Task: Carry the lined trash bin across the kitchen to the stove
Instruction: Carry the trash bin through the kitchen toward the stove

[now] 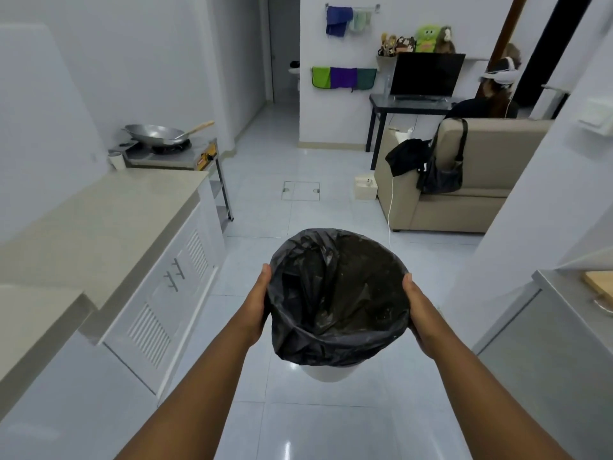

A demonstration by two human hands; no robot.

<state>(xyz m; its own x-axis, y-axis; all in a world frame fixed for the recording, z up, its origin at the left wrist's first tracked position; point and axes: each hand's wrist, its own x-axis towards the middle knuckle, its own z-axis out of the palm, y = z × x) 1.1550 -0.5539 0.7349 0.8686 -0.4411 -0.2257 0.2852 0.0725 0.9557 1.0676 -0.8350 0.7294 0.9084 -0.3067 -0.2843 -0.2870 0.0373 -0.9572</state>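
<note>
A white trash bin (328, 373) lined with a black plastic bag (335, 293) hangs in the air in front of me, above the tiled floor. My left hand (257, 303) grips the bin's left side and my right hand (419, 313) grips its right side. The bag's inside looks empty. The stove (172, 154) stands at the far left on a metal stand, at the end of the counter. On its burner sits a steel wok (156, 132) with a wooden-handled spatula in it.
A beige counter (99, 220) with white cabinet doors runs along the left. A beige sofa (464, 194) with a black bag and clothing stands at the right, and a person sits beyond it. A white cable trails down the sofa. A metal cabinet (544, 343) is at the near right.
</note>
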